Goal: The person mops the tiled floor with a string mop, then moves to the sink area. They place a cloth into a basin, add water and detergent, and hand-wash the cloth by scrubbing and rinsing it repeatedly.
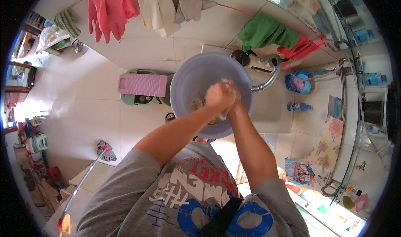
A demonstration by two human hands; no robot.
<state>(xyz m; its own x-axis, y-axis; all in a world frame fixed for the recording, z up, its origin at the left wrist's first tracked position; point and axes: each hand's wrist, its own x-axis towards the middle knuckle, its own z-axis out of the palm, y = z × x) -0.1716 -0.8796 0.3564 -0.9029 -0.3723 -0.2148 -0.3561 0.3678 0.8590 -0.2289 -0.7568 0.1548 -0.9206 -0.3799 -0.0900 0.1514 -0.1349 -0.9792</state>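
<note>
A round pale purple plastic basin point(184, 74) lies before me, below the faucet's curved metal spout point(277, 71). Over it, my left hand point(217, 96) is closed around a pale, wet-looking cloth point(223, 115), pressed against my right hand point(234, 94), which grips the same cloth. Bits of it show above and below the hands; the fingers are blurred and partly hidden. More brownish, crumpled cloth point(196, 104) rests inside the basin, partly covered by my left forearm.
A pink washboard point(144, 85) lies across a green tub point(128, 100) at the left. Pink rubber gloves point(109, 14) and a green cloth point(268, 33) hang on a red line. A bottle point(299, 107) and a blue bag point(297, 81) are at the right. A mop point(106, 150) stands lower left.
</note>
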